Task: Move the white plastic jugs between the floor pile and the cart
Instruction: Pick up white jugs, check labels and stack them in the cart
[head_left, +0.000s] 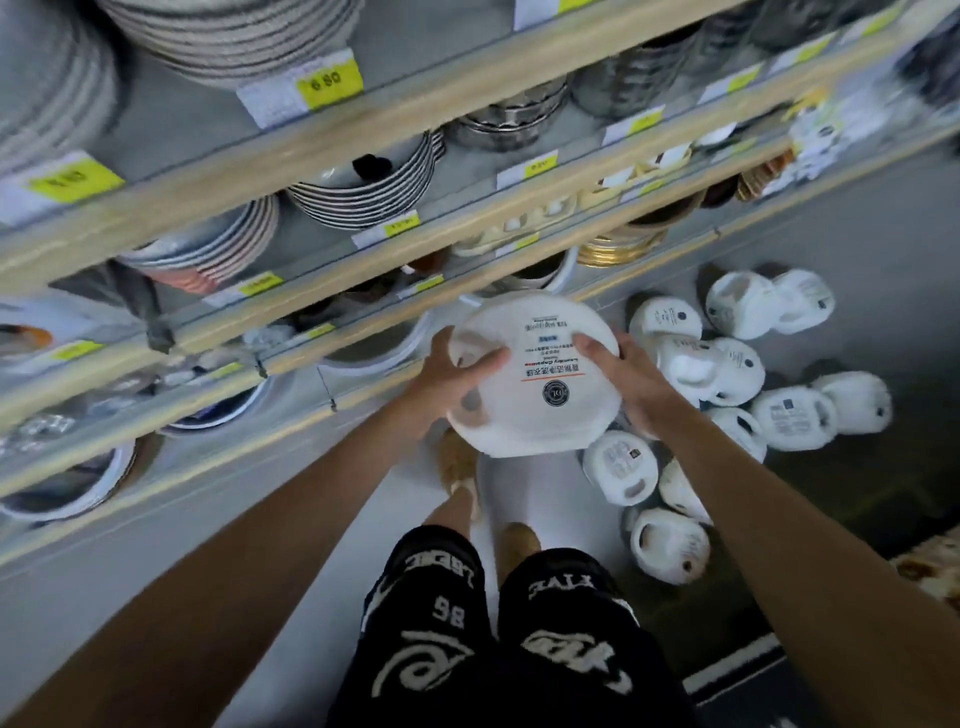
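Over on the left stood the store shelves, wood-edged and tilting across the view. They were packed with stacked plates and bowls, with yellow price tags clipped along the fronts. Much of that side was blurred.

In the middle, both bare arms were stretched out ahead. The left hand gripped the left side of a white plastic jug, its thumb lying across the face near the moulded handle and its fingers wrapped behind. The jug was up in the air, in front of the lowest shelf and above the floor, with its printed label and round dark seal turned toward the camera. The right hand clamped the opposite side, thumb on the label face and fingers curled round the edge. So it was a firm two-handed hold.

Below the jug were a tan shoe and black shorts with white lettering.

To the right, the floor pile of matching white jugs lay scattered on the grey floor. They lay on their sides, several touching, with handles and labels pointing every way. The nearest ones sat just beside the right wrist. At the far right edge, a patterned mat showed.
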